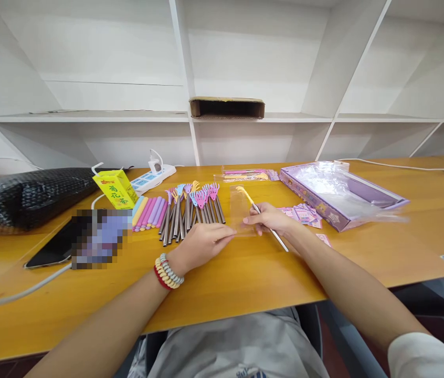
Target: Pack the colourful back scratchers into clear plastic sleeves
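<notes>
My right hand is closed around a back scratcher with a yellow claw head and a silver metal rod, its claw tilted up to the far left. Behind the claw, a clear plastic bag stretches down between both hands; the right thumb touches its edge. At its lower corner, the fingers and thumb of my left hand come together in a pinch. Left of it lies a pile of back scratchers with pink, purple, blue and yellow claws. Beside them is a stack of pastel handle tubes.
A purple display box with clear plastic stands right of printed cards. Bagged scratchers lie at the back. On the left are a yellow drink carton, power strip, phone and black bubble-wrapped parcel.
</notes>
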Demonstrator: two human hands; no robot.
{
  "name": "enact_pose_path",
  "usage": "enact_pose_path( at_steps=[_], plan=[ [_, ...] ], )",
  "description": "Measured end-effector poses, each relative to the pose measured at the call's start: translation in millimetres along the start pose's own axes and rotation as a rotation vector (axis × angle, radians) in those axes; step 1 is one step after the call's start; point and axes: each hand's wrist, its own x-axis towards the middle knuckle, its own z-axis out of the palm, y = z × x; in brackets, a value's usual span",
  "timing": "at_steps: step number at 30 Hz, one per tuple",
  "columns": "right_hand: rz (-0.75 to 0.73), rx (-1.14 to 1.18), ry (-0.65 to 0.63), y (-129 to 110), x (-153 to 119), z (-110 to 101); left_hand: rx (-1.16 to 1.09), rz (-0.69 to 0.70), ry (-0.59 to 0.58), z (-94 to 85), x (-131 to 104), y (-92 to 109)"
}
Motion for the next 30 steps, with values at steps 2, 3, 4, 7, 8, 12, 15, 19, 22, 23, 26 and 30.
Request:
enact_pose_path(
  at_steps=[2,3,4,7,8,12,15,19,22,23,26,30],
  plan=[
    [-0.061,0.085,0.042,1.4,1.9,2.4,0.005,-0.049,-0.020,-1.0,-0.2,1.3],
    [-0.099,0.110,0.058,1.7,2.5,3.3,0.000,-0.087,-0.030,-2.1,0.0,2.2],
    [-0.143,0.125,0.073,1.7,2.8,4.0,-0.015,-0.131,-0.042,-3.4,0.4,3.2],
    [-0.269,0.132,0.097,-0.5,0.6,4.6,-0.143,-0.300,-0.058,-6.9,3.0,5.5],
    [-0.301,0.126,0.097,-1.4,-0.9,4.7,-0.209,-0.365,-0.051,-7.3,4.2,5.8],
    [-0.348,0.084,-0.007,-3.4,-6.5,6.0,-0.504,-0.545,0.010,-3.0,7.8,3.8],
    [-0.329,0.042,-0.109,-3.0,-8.0,7.9,-0.677,-0.518,0.050,2.3,8.7,0.3],
    [-0.300,-0.015,-0.160,-3.4,-8.9,10.4,-0.537,-0.443,0.090,1.2,8.5,-0.6],
    [-0.293,-0.032,-0.210,-3.2,-9.2,11.9,-0.257,-0.299,0.100,-5.7,7.8,2.2],
    [-0.295,-0.035,-0.223,-2.8,-8.9,12.4,-0.189,-0.219,0.111,-8.2,7.6,3.1],
    [-0.283,-0.053,-0.228,-0.4,-6.5,13.6,-0.089,0.013,0.158,-13.4,6.8,4.8],
    [-0.230,-0.060,-0.147,2.9,-2.2,14.1,-0.049,0.102,0.170,-14.1,5.6,4.5]
  ],
)
